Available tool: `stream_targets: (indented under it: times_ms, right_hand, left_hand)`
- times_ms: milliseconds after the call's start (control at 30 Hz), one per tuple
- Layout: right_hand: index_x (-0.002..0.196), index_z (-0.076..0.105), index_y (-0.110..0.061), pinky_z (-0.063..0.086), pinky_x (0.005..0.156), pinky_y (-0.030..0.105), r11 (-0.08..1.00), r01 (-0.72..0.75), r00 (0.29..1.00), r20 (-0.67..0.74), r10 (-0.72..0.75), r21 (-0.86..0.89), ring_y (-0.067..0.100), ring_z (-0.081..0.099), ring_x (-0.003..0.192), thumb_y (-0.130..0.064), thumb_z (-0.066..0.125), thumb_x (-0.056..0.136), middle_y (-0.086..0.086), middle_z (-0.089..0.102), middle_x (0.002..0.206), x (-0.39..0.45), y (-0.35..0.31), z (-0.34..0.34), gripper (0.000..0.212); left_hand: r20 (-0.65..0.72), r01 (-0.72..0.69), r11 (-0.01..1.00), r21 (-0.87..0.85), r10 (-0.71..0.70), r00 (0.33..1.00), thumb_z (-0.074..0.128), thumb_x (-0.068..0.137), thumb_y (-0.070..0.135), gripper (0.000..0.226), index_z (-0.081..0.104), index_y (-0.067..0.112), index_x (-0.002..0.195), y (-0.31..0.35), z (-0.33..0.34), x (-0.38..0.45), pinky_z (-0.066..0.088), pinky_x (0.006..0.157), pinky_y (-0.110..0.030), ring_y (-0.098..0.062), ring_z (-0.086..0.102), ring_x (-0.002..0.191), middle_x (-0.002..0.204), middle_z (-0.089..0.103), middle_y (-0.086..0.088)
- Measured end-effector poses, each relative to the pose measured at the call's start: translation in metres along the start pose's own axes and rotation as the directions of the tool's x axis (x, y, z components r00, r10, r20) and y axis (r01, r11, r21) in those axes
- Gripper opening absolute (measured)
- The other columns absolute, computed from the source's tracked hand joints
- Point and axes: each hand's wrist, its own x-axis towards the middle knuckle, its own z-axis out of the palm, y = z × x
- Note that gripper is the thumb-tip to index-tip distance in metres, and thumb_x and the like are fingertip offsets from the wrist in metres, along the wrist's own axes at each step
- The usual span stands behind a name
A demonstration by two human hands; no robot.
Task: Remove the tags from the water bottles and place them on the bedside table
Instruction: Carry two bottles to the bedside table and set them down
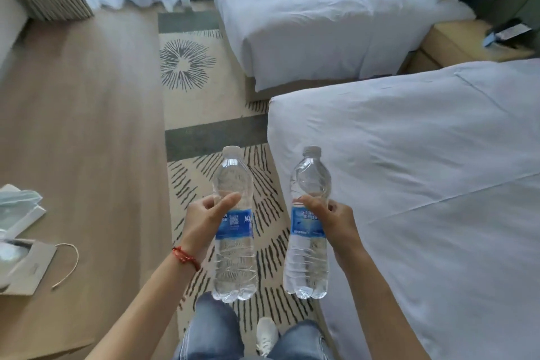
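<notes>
Your left hand (204,218) holds one water bottle (235,231), with your fingers and thumb curled round its middle, just at the top edge of its blue label (236,221). Your right hand (336,221) holds a second water bottle (306,240) the same way, thumb on the top of its blue label (306,222). Both bottles are up in the air in front of you, side by side and a little apart, above the rug (204,114).

Each bottle stands up tall, with its white cap at the top and its bumpy bottom down near your knees. The long way of each bottle runs up and down. The right one leans a little.

The bottles are clear plastic with ridges and hold clear water. The left one looks nearly full. The right one has an empty, dented part near the top. The left label shows a small square code and the letters "AQ". The right label has white writing too small to read.

A red string bracelet (187,257) is on your left wrist. You wear blue jeans and a white shoe (266,335).

A bed (423,184) with white sheets is at your right, and another bed (306,17) is farther off. The wooden bedside table (455,44) sits between the beds, well away from the bottles.
</notes>
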Motion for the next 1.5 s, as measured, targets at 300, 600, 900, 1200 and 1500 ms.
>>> stream_targets:
  times_ms: [300, 600, 900, 1200, 1500]
  right_hand:
    - [0.086, 0.069, -0.012, 0.051, 0.053, 0.021, 0.999, 0.008, 1.0, 0.004, -0.008, -0.04, 0.014, 0.07, 0.064, -0.037, 0.076, 0.063, -0.002, 0.072, 0.067, 0.166, -0.05, 0.106, 0.035]
    - [0.083, 0.07, -0.013, 0.054, 0.059, 0.025, 1.0, -0.021, 0.997, -0.077, 0.023, 0.023, 0.018, 0.07, 0.069, -0.025, 0.075, 0.072, 0.005, 0.073, 0.076, 0.305, -0.105, 0.217, 0.017]
    - [0.075, 0.07, -0.012, 0.054, 0.055, 0.022, 1.0, -0.017, 0.997, -0.075, 0.017, 0.004, 0.016, 0.069, 0.064, -0.023, 0.072, 0.075, 0.002, 0.071, 0.067, 0.443, -0.144, 0.28, 0.012]
    - [0.085, 0.072, -0.01, 0.054, 0.056, 0.02, 0.997, 0.034, 0.995, -0.091, -0.027, 0.073, 0.013, 0.07, 0.067, -0.02, 0.071, 0.076, -0.002, 0.073, 0.07, 0.615, -0.208, 0.312, 0.014]
    - [0.076, 0.067, -0.013, 0.051, 0.051, 0.015, 0.995, 0.058, 0.98, -0.194, -0.042, 0.078, 0.012, 0.07, 0.062, -0.028, 0.07, 0.076, -0.007, 0.071, 0.063, 0.733, -0.264, 0.311, 0.015]
  left_hand:
    - [-0.033, -0.032, 0.999, -0.017, 0.032, 0.999, 0.068, 0.054, 0.045, 0.049, 0.065, 0.001, 0.076, 0.05, -0.062, 0.184, 0.052, 0.052, -0.024, -0.014, 0.064, 0.054, 0.06, 0.067, -0.002]
    - [0.029, -0.017, 1.0, -0.008, 0.017, 0.999, 0.069, 0.057, 0.041, 0.033, 0.064, 0.011, 0.07, 0.125, -0.136, 0.363, 0.048, 0.044, -0.016, -0.007, 0.064, 0.049, 0.052, 0.068, 0.005]
    - [0.006, -0.01, 1.0, -0.028, 0.01, 1.0, 0.071, 0.07, 0.027, 0.014, 0.066, 0.015, 0.065, 0.158, -0.16, 0.51, 0.045, 0.041, -0.014, -0.004, 0.062, 0.047, 0.051, 0.067, 0.006]
    - [0.039, -0.014, 1.0, -0.002, 0.014, 0.999, 0.071, 0.063, 0.034, 0.025, 0.064, 0.011, 0.069, 0.227, -0.148, 0.683, 0.046, 0.042, -0.015, -0.005, 0.062, 0.046, 0.05, 0.067, 0.005]
    - [0.167, -0.07, 0.995, 0.075, 0.057, 0.984, 0.069, 0.047, 0.056, 0.073, 0.062, -0.008, 0.082, 0.293, -0.109, 0.825, 0.046, 0.058, -0.029, -0.022, 0.058, 0.062, 0.073, 0.061, -0.016]
